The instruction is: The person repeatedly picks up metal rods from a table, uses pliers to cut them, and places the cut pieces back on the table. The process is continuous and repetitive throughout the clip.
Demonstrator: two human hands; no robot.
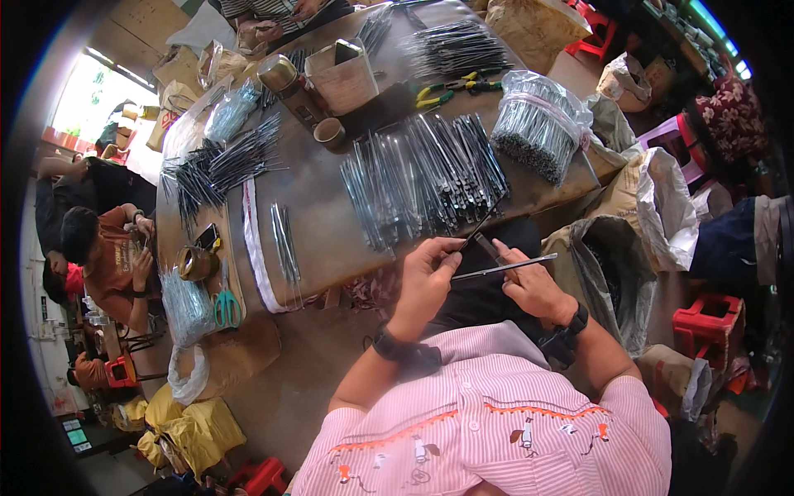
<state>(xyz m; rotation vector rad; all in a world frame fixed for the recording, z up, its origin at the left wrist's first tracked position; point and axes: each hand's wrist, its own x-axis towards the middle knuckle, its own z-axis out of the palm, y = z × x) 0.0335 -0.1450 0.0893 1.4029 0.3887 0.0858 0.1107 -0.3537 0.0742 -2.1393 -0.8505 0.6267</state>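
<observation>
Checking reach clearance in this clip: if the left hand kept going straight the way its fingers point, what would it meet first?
Most likely the thin metal rod held across in front of the left hand, then the right hand. Depth is hard to judge.

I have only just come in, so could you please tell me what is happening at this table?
A person in a pink striped shirt sits at a brown worktable, holding thin dark metal strips. The left hand pinches one slim strip by its end, while the right hand has another long thin strip lying across it. Rows of similar dark strips lie on the table just beyond the hands.
</observation>
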